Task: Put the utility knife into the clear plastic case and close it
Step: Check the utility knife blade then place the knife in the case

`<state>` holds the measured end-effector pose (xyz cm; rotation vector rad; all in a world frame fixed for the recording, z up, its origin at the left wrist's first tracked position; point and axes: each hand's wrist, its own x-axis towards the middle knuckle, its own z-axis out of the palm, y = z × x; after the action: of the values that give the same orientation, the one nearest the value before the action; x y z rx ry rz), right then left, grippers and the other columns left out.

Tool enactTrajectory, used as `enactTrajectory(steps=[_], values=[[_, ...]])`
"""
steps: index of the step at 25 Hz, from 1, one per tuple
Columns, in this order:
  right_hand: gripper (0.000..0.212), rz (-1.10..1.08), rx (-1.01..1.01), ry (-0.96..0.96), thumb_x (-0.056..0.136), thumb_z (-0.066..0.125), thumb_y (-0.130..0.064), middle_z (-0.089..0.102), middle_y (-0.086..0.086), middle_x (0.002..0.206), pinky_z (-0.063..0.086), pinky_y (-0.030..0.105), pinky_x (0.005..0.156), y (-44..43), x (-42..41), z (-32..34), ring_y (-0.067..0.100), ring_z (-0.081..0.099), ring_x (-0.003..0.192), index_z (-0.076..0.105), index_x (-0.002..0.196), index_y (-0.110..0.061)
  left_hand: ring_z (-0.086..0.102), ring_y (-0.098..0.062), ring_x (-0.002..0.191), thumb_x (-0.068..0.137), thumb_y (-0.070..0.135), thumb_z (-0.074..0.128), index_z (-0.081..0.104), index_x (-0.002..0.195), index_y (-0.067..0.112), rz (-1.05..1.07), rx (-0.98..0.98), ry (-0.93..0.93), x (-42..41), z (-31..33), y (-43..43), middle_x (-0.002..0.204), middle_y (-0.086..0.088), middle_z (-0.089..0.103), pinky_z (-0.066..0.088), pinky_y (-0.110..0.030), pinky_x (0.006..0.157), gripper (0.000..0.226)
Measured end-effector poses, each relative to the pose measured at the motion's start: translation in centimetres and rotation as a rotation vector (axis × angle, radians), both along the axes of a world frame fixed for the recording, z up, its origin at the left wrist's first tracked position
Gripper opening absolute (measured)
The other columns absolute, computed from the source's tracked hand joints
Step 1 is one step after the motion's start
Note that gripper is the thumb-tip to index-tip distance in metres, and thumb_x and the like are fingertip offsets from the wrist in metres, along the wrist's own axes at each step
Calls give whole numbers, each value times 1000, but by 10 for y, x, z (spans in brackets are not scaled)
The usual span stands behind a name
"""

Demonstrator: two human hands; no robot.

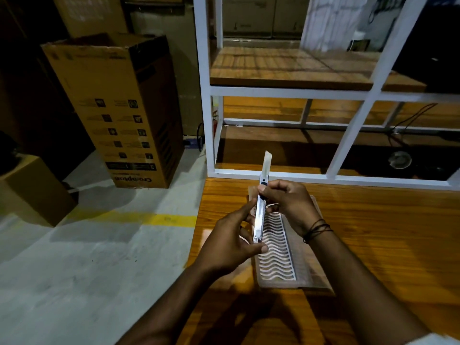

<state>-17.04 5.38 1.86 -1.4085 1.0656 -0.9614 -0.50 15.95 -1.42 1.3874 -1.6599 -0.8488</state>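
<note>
While case [278,247] lies open on table [373,232], mid-frame, left hand [231,242] and right hand [288,202] both pinch knife [260,212], blade out.

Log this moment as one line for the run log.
utility knife: blade out, held above case | left hand: gripping butt | right hand: thumb at slider | clear plastic case: on table, knife not in

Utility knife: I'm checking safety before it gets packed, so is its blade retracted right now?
No. The blade sticks out past the utility knife, held by the left hand and right hand.
</note>
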Motion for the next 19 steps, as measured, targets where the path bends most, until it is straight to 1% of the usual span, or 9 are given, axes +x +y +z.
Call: enactTrajectory(steps=[1,3,5,8,11,14,16,19], values=[[20,7,-13,-24,91,74,-26,79,8,90,57,28,66,2,-1,-1,22,76,82,77,102,-10,71,-5,82,73,27,93,31,152,56,5,-10,11,-1,0,1,116,16,65,62,-21,67,104],[20,26,-28,-57,92,74,-27,79,9,94,59,32,71,4,-3,-3,24,75,87,76,105,-12,72,-7,80,72,26,94,34,151,55,9,-22,41,-4,1,2,114,15,66,63,-25,67,103],[21,49,-32,-86,92,74,-27,78,12,101,60,38,78,5,-5,-5,29,75,95,75,109,-16,73,-10,79,71,24,95,38,154,47,9,-21,74,-8,1,3,114,14,66,65,-29,67,102],[23,74,-41,-116,92,73,-25,77,11,107,61,38,80,7,-8,-5,29,74,99,73,115,-22,73,-12,78,70,24,95,40,156,40,18,-33,84,-11,2,3,117,11,66,65,-32,67,103],[27,73,-41,-141,92,74,-22,77,12,108,61,36,80,9,-11,-4,28,75,99,71,119,-25,73,-14,77,70,25,95,40,155,41,28,-47,87,-15,1,2,117,11,66,65,-33,67,103],[29,83,-49,-150,93,73,-19,76,13,110,61,35,79,11,-16,-6,22,75,97,72,120,-30,73,-13,79,70,28,95,39,155,46,32,-52,82,-20,1,1,117,12,65,65,-32,67,103],[33,84,-61,-143,93,72,-17,76,12,110,62,32,76,12,-18,-7,19,75,95,71,123,-30,73,-12,79,71,30,94,38,153,50,26,-52,88,-22,0,-1,116,13,66,65,-33,67,102],[41,73,-73,-124,93,72,-16,76,8,106,62,35,77,13,-21,-10,19,75,95,66,132,-28,73,-11,79,71,29,94,38,152,52,22,-62,89,-24,-1,-2,116,15,66,64,-28,65,101]])
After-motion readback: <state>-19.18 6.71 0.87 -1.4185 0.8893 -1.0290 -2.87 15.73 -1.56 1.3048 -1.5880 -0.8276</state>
